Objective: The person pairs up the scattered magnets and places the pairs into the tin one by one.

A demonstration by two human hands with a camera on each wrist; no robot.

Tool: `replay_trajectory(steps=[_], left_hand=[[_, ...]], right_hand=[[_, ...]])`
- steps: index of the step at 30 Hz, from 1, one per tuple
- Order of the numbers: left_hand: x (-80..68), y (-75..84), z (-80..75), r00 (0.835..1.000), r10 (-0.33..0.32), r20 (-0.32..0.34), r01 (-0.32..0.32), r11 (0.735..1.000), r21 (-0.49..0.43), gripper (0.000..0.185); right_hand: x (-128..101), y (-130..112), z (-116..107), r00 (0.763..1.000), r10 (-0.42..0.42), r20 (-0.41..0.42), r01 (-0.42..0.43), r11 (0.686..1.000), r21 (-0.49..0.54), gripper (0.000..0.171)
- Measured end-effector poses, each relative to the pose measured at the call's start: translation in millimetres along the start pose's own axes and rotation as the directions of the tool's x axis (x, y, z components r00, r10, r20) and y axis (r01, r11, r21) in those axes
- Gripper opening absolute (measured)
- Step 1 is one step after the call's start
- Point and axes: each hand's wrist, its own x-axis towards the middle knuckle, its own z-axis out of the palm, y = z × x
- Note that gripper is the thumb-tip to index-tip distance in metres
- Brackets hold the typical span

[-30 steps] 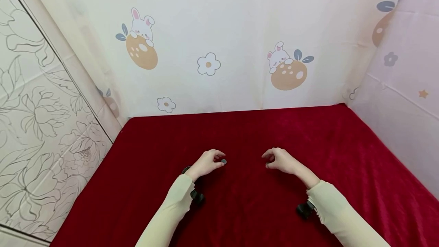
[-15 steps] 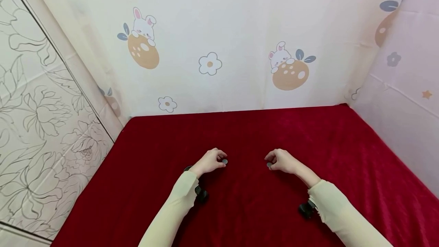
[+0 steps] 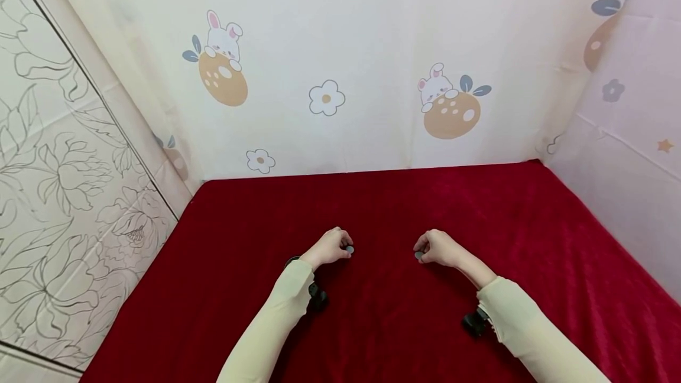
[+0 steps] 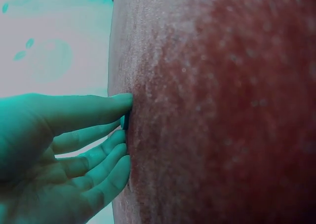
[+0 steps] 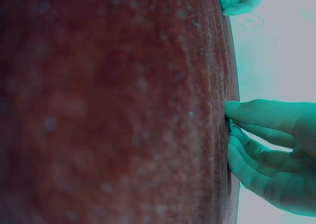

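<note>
A red velvet cloth (image 3: 372,324) covers the table. In the head view my left hand (image 3: 341,246) rests on it left of centre, fingers curled, with thumb and fingertips pinching a small grey disc (image 3: 349,249) that lies on the cloth. My right hand (image 3: 424,250) mirrors it a short way to the right, fingers curled round a second small grey disc (image 3: 418,255). The left wrist view shows the left fingertips (image 4: 121,103) against the cloth, the disc (image 4: 123,121) between them. In the right wrist view the right fingertips (image 5: 234,110) touch the cloth round their disc (image 5: 229,126).
A pale curtain (image 3: 340,75) printed with rabbits and flowers walls off the back, and another (image 3: 628,135) the right side. A panel (image 3: 58,182) with line-drawn flowers stands at the left. Black camera mounts (image 3: 317,298) (image 3: 472,323) hang under both wrists.
My right hand's fingers have curled in and closed on its grey disc. The left hand has kept its pinch and barely moved.
</note>
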Motion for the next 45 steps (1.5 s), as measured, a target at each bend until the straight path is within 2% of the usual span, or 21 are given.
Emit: replay_trajectory(steps=[7,11,24,45], left_hand=[[1.3,2.5,0.5,0.999,-0.033,0.004,0.033,0.999,0.010,0.015],[2.2,4.3,-0.3,0.999,-0.040,0.007,0.040,0.999,-0.009,0.013],[5.3,10.7,4.5,0.999,0.013,0.033,-0.014,1.000,0.001,0.013],[8.3,23.3,11.3,0.999,0.011,0.052,-0.011,1.000,-0.004,0.010]], right_hand=[[-0.4,-1.1,0.5,1.000,0.025,0.004,-0.025,0.999,0.024,0.012],[0.0,-1.0,0.8,1.000,0.013,0.000,-0.013,1.000,0.009,0.011],[9.8,-7.0,6.8,0.999,-0.040,0.006,0.040,0.999,-0.001,0.009],[24.3,-23.8,17.4,0.997,-0.071,0.014,0.071,0.997,-0.022,0.011]])
